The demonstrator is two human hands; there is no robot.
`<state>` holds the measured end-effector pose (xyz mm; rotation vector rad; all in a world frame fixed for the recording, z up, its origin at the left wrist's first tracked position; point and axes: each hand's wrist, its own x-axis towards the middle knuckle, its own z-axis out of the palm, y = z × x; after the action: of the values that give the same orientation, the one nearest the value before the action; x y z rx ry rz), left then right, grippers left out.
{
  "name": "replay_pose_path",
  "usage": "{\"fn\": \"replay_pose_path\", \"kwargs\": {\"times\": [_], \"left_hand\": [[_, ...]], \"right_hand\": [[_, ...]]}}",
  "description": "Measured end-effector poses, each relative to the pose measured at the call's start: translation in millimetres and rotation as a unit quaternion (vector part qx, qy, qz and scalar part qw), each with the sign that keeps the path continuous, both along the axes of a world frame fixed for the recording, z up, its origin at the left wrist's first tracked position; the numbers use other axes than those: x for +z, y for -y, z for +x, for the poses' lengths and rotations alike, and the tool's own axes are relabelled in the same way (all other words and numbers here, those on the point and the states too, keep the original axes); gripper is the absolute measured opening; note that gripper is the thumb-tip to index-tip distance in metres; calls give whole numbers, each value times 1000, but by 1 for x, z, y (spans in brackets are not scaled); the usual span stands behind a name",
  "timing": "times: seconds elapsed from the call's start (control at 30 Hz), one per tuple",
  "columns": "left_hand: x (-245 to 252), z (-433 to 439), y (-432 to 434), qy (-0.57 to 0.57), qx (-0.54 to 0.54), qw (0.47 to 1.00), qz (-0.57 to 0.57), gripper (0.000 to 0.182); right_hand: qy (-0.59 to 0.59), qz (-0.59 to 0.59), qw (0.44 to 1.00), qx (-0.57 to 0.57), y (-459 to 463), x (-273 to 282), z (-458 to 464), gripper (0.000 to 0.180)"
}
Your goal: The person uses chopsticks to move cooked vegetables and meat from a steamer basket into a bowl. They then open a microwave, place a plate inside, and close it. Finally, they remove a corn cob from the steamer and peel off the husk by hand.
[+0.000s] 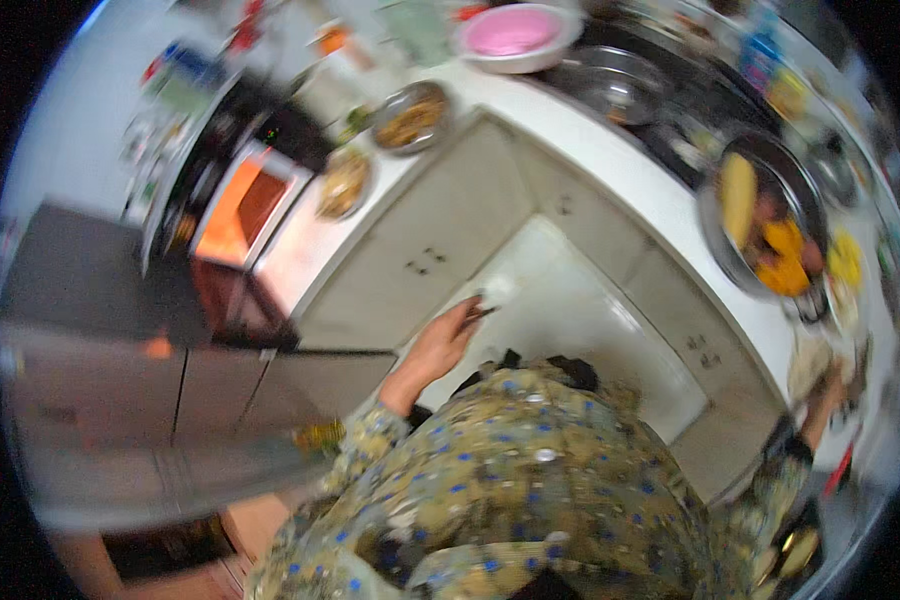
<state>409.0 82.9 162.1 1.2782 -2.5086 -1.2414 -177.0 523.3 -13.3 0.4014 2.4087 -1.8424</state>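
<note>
My left hand (436,346) hangs over the pale floor in front of the lower cabinets, clear of the counter. Its fingers are bent and their dark tips blur, so whether something small is held is unclear. Far to the right, my right hand (831,397) reaches over the counter and touches a pale cloth (808,366); blur hides its grip. Just beyond that cloth stands a large metal pan (712,225) with a long yellow piece of food (737,199), orange pieces (784,259) and reddish-brown pieces in it.
A white L-shaped counter (592,139) runs around the corner. It carries a glass bowl of brown food (412,124), a plate of food (345,184), a pink-lined basin (514,34) and a metal basin (619,82). A toaster-oven-like appliance (247,206) stands left.
</note>
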Motion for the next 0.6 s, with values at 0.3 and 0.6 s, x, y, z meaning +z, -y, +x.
{"fn": "replay_pose_path", "kwargs": {"times": [0.3, 0.6], "left_hand": [[21, 51, -6, 27, 56, 998, 11, 40], [-5, 104, 22, 32, 115, 993, 11, 41]], "right_hand": [[-22, 148, 988, -25, 9, 5, 0, 46], [-110, 311, 938, -105, 33, 36, 54, 51]]}}
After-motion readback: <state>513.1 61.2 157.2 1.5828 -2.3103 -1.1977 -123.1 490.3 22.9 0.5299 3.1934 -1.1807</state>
